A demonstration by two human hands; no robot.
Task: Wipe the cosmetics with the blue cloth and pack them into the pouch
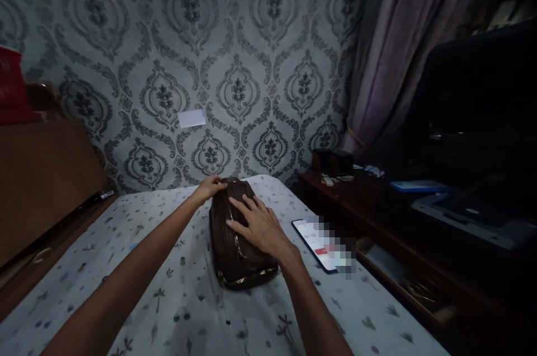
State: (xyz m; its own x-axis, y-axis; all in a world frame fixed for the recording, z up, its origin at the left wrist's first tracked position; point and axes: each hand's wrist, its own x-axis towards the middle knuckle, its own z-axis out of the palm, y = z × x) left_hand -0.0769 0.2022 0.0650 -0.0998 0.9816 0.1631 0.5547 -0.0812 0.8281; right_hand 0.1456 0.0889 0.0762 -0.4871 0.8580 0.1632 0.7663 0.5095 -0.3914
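A brown leather-look bag (220,233) with gold-coloured zippers lies on a white patterned bedsheet (176,305). At its far left corner my left hand (207,188) has its fingers closed on the edge; the fingertips are partly hidden. My right hand (260,225) rests on the bag's upper face, fingers spread beside the lengthwise zipper. One zipper runs along the near end of the bag and looks closed. To the right of the bag lies a phone (314,244) with its screen lit, partly blurred out.
On the right, a dark red-brown desk (308,183) carries small dark boxes (333,162) and a blue-edged item (419,186). Its open drawer (398,275) holds things. A wooden headboard-like panel (46,177) stands left, below a red basket (12,84). Patterned wallpaper (251,26) backs the bed.
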